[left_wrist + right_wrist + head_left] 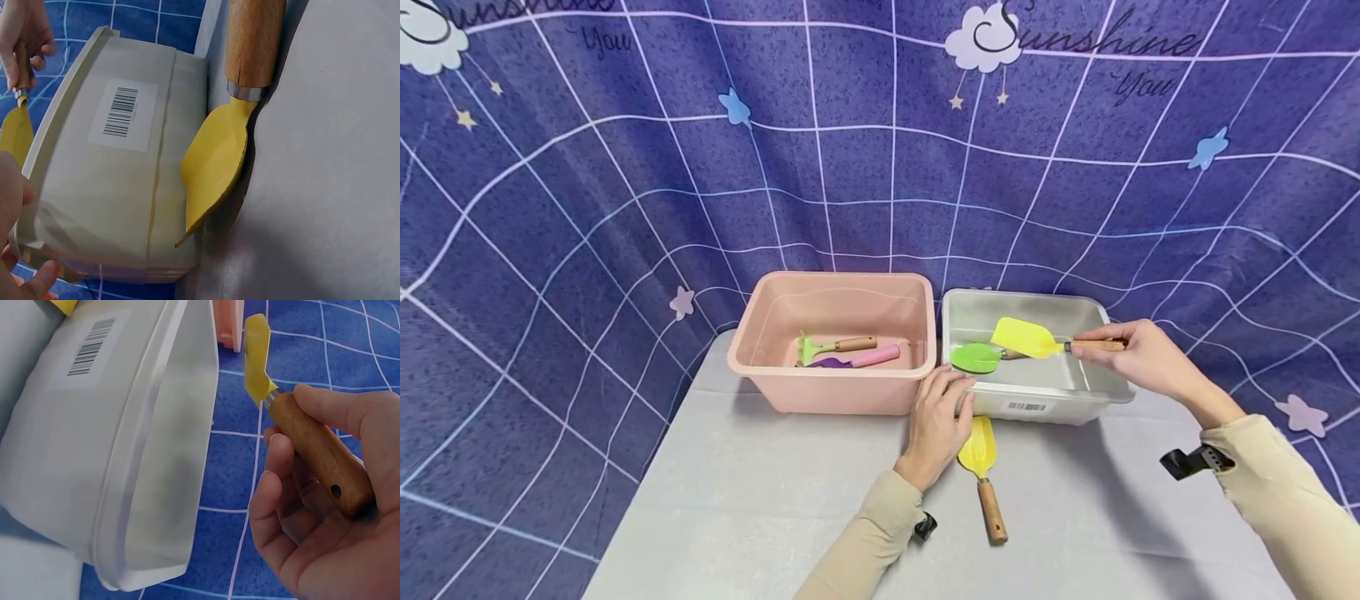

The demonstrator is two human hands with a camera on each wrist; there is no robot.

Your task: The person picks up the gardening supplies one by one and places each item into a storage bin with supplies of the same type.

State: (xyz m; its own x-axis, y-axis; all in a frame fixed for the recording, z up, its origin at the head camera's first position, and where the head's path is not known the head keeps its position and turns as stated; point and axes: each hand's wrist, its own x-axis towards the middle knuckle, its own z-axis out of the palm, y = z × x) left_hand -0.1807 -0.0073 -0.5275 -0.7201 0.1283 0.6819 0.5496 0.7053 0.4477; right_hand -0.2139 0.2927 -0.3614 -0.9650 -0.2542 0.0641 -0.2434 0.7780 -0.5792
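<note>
The right hand [1150, 360] grips a yellow trowel [1027, 337] by its wooden handle, fingers curled, blade pointing left above the grey bin [1056, 407]. A green trowel [976, 358] lies inside that bin. The left hand [937, 423], fingers bent over the rim, holds the bin's near left corner. Beside it, another trowel [988, 496], also yellow, lies on the worktop [752, 492]. The pink bin [831, 394], to the left, holds two small tools.
</note>
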